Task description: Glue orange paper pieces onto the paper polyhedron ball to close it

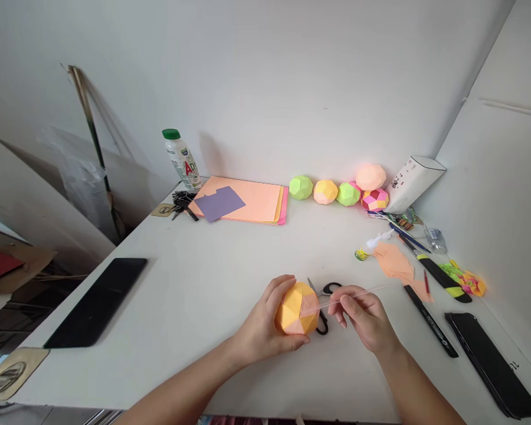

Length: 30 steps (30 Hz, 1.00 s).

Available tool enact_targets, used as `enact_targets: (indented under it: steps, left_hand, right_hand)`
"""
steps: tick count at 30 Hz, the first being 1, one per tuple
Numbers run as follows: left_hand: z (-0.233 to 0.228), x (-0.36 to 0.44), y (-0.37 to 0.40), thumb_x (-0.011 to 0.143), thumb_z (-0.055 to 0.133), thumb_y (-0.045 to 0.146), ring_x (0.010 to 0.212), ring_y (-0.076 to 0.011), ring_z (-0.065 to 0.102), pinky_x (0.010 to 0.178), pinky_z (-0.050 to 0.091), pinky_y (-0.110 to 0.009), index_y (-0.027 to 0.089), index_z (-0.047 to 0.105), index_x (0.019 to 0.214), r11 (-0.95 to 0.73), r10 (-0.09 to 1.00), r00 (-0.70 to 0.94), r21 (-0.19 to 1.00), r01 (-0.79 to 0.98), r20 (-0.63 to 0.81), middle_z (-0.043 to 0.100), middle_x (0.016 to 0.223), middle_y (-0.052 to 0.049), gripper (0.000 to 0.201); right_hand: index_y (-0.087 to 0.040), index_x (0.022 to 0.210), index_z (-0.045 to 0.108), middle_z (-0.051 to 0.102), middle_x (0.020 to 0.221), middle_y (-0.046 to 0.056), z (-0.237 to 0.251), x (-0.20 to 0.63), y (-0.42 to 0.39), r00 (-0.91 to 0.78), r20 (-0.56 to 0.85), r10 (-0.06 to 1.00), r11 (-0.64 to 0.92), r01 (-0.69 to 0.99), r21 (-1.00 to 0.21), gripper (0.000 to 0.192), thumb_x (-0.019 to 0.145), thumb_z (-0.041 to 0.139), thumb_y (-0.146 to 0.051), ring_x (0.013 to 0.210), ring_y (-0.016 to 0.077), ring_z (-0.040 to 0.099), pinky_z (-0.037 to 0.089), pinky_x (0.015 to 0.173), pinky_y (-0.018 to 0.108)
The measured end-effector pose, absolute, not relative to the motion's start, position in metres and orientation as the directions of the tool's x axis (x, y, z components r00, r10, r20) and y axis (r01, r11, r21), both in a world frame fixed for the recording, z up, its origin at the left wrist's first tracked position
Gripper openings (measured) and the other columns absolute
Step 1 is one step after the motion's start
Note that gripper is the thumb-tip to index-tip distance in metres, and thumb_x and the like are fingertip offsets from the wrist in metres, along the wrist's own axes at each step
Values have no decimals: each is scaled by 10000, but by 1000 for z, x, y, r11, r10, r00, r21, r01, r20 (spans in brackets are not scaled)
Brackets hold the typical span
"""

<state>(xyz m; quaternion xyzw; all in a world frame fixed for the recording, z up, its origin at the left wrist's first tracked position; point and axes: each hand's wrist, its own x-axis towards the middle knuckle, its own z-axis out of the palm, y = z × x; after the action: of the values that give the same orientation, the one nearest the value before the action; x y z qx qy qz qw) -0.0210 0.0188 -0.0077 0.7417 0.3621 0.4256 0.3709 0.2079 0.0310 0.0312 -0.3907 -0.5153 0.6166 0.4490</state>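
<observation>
My left hand point(268, 321) is wrapped round a yellow and peach paper ball point(292, 304) made of flat facets, above the front middle of the table. Between the thumb and fingers of my right hand point(363, 316) is a thin clear stick point(331, 303), perhaps a straw; its left end meets or lies just in front of a peach facet. Behind the ball and partly hidden by it, a pair of scissors point(323, 321) with black handles rests on the table.
Several finished paper balls point(325, 192) line the wall. Stacked coloured paper point(252, 198) and a white bottle point(183, 159) stand back left; a black tablet point(97, 304) lies left. On the right are a glue bottle point(363, 252), peach scraps point(393, 260), a cutter point(442, 276), a marker point(431, 321) and a black case point(491, 360).
</observation>
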Motion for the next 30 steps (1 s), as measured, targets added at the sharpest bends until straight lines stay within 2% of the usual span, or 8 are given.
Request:
enact_targets:
  steps: [30]
  left_hand:
    - [-4,-22,16,732,760,445,1260,-345,418,1020,410,-530,282,281,1397,-426,853,412,884,191,321,368,1365,-157,835]
  right_hand:
    - [-174,842,713,698,685,64,30,209,31,-215,-13,977,-36,-100,-994,244,844,660,-412,529,137,543,440,452,265]
